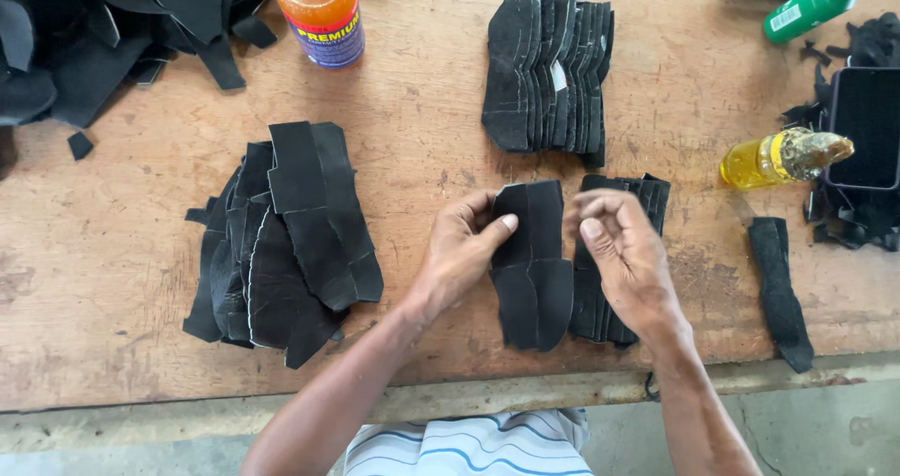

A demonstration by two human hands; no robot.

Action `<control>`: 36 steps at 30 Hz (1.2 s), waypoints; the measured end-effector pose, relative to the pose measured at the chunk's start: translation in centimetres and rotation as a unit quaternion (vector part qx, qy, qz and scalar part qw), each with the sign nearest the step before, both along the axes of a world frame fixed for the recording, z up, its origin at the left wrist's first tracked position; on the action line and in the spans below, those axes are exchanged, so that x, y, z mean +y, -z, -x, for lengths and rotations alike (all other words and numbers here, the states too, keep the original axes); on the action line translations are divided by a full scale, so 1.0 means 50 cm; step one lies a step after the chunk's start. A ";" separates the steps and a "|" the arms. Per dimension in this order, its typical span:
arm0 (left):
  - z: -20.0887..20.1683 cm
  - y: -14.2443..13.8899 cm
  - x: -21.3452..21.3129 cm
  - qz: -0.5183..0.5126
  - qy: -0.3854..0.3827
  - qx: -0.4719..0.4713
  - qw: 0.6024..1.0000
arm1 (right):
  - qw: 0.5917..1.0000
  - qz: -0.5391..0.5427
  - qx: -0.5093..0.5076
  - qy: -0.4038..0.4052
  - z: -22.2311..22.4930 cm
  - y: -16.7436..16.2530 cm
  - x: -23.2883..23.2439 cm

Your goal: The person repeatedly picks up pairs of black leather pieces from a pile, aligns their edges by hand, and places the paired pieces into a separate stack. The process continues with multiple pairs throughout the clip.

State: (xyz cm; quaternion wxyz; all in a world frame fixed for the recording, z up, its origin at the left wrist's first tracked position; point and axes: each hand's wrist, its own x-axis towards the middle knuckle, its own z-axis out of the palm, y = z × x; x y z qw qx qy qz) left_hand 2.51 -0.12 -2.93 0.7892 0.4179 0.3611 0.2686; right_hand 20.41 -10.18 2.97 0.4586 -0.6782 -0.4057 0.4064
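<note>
A black cut leather piece (534, 270) lies on the wooden table (112, 251) near its front edge. My left hand (459, 251) pinches the piece's upper left edge, thumb on top. My right hand (623, 256) hovers just right of it, fingers curled over a stack of similar black pieces (647, 195) and seeming to hold nothing. Whether its fingertips touch the stack is unclear.
A fanned stack of black pieces (548, 68) lies farther back. A loose pile of larger black pieces (286, 237) sits to the left, and scraps (84, 35) fill the far left corner. An orange bottle (323, 12), a small yellow bottle (778, 157), a green bottle (811, 7), a black strip (778, 288) and a dark tray (867, 124) stand around.
</note>
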 end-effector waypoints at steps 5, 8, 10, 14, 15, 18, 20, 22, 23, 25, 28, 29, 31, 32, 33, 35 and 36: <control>0.010 -0.014 0.011 0.039 -0.022 -0.047 0.998 | 0.993 0.091 0.046 -0.063 0.000 0.034 -0.018; 0.009 -0.023 0.014 0.000 0.080 0.038 0.996 | 0.995 0.068 0.061 -0.036 0.002 0.040 -0.017; 0.006 -0.026 0.003 -0.054 0.069 0.002 0.996 | 0.996 0.091 0.002 -0.014 0.013 0.039 -0.019; 0.010 -0.026 -0.018 -0.224 0.022 0.034 0.974 | 0.979 0.144 -0.142 0.000 0.042 0.040 -0.016; 0.008 -0.023 -0.013 -0.185 0.026 0.023 0.982 | 0.976 0.149 -0.161 -0.001 0.044 0.040 -0.012; 0.005 -0.013 -0.002 -0.089 0.025 0.000 0.996 | 0.997 0.074 0.032 -0.013 0.031 0.042 0.000; 0.002 -0.007 0.002 -0.059 0.016 -0.013 0.998 | 0.995 0.046 0.083 -0.010 0.028 0.046 0.002; 0.005 -0.001 0.007 -0.030 -0.003 -0.007 1.000 | 0.992 0.040 0.121 -0.020 0.034 0.051 -0.007; 0.008 0.001 0.007 -0.014 -0.013 -0.003 1.000 | 0.989 0.046 0.133 -0.034 0.038 0.051 -0.017; 0.008 0.006 0.007 0.019 -0.032 -0.054 0.998 | 0.983 0.055 0.170 -0.036 0.047 0.058 -0.032; 0.003 0.013 0.021 0.123 -0.033 -0.117 0.985 | 0.971 0.054 0.230 -0.020 0.050 0.071 -0.042; 0.005 0.013 0.021 0.174 -0.027 -0.131 0.976 | 0.968 0.049 0.244 -0.020 0.051 0.075 -0.045; 0.010 0.011 0.028 0.179 -0.043 -0.127 0.975 | 0.966 0.046 0.254 -0.010 0.049 0.084 -0.045; 0.014 0.009 0.031 0.180 -0.052 -0.124 0.974 | 0.967 0.051 0.250 0.000 0.048 0.088 -0.046; 0.020 0.006 0.035 0.168 -0.069 -0.130 0.975 | 0.968 0.054 0.246 0.012 0.049 0.091 -0.048; 0.029 0.000 0.046 0.139 -0.101 -0.143 0.975 | 0.958 0.028 0.285 -0.011 0.047 0.095 -0.048; 0.031 -0.003 0.051 0.135 -0.109 -0.146 0.974 | 0.952 0.017 0.305 -0.021 0.046 0.097 -0.049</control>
